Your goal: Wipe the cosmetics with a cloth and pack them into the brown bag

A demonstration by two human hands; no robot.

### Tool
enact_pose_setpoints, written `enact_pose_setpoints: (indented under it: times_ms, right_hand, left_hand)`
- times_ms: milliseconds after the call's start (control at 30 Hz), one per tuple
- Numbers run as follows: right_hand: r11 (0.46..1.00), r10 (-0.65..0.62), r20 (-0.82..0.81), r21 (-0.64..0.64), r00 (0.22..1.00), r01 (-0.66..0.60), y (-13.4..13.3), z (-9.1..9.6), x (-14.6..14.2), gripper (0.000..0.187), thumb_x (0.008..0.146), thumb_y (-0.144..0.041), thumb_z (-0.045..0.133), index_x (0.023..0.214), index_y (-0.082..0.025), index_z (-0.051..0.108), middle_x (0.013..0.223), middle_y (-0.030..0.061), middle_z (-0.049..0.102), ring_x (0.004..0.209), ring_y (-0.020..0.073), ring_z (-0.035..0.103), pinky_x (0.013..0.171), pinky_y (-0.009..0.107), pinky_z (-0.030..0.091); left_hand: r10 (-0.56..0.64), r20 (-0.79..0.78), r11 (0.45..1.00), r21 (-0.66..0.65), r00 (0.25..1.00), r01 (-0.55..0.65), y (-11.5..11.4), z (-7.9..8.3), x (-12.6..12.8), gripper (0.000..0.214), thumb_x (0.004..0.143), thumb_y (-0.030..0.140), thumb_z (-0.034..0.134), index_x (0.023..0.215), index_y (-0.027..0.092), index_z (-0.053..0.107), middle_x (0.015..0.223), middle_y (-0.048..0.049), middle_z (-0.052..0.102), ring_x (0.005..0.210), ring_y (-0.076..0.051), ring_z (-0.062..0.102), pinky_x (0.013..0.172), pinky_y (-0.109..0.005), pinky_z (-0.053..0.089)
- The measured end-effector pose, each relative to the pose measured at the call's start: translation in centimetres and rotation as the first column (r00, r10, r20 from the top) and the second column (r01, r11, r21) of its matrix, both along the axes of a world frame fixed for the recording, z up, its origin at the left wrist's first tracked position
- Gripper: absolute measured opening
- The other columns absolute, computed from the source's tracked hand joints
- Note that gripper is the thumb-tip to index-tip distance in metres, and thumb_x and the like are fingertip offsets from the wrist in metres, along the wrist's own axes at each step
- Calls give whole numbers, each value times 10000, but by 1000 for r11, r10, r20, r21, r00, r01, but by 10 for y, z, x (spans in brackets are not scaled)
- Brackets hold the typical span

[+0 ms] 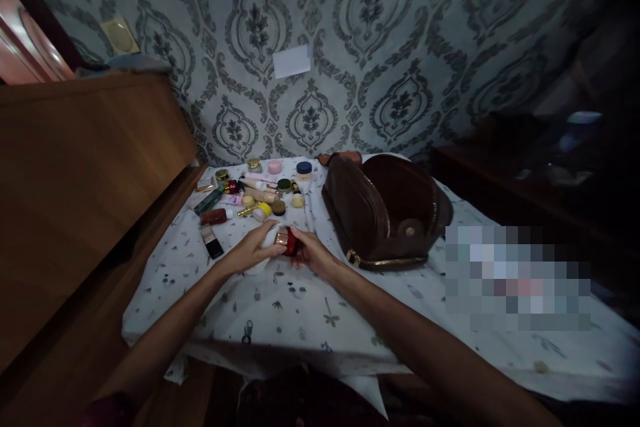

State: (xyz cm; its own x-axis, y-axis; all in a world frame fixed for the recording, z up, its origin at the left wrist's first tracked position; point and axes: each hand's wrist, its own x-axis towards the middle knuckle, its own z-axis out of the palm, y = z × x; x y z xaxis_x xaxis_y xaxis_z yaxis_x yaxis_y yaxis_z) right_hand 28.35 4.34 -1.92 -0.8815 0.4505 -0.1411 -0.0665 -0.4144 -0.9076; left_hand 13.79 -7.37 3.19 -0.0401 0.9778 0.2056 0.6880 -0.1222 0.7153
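Both my hands meet over the white patterned cloth [280, 307]. My left hand [253, 248] is closed around a white bottle [270, 239] with a gold collar. My right hand [313, 253] grips a small red cap or jar [291, 242] at the bottle's end; the two pieces touch. How the red piece joins the bottle is hidden by my fingers.
Several cosmetics, jars and tubes [255, 193] lie scattered at the far left of the cloth. A brown leather bag [385, 210] sits to the right. A wooden cabinet [75, 187] stands at left, patterned wallpaper behind, a dark table [525, 187] at right.
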Motion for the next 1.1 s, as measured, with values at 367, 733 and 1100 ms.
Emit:
enact_pose_setpoints:
  times_ms: [367, 733, 1100]
  right_hand:
    - [957, 21, -160, -283, 987, -67, -2, -2, -1, 371, 774, -514, 731, 915, -172, 708, 819, 56, 748, 732, 163, 708, 644, 249, 535]
    - [968, -99, -193, -245, 976, 50, 4, -1, -1, 390, 633, -321, 873, 933, -174, 674, 888, 21, 731, 738, 127, 680, 664, 228, 513]
    - [992, -80, -193, 76, 978, 97, 2, -8, -3, 443, 512, -242, 886, 870, -191, 631, 770, -52, 608, 725, 122, 556, 668, 238, 441]
  left_hand:
    - [228, 126, 965, 107, 965, -242, 8, -16, 5, 395, 925, 447, 520, 1198, 161, 517, 1064, -54, 645, 942, -211, 598, 877, -320, 464]
    - [322, 115, 883, 321, 940, -342, 21, -29, 15, 353, 966, 459, 454, 1031, 164, 637, 944, -57, 629, 900, -199, 565, 838, -307, 445]
    - [278, -179, 888, 423, 944, -181, 11, -31, 21, 320, 968, 380, 481, 1163, 215, 673, 1061, -86, 630, 1027, -228, 556, 926, -380, 451]
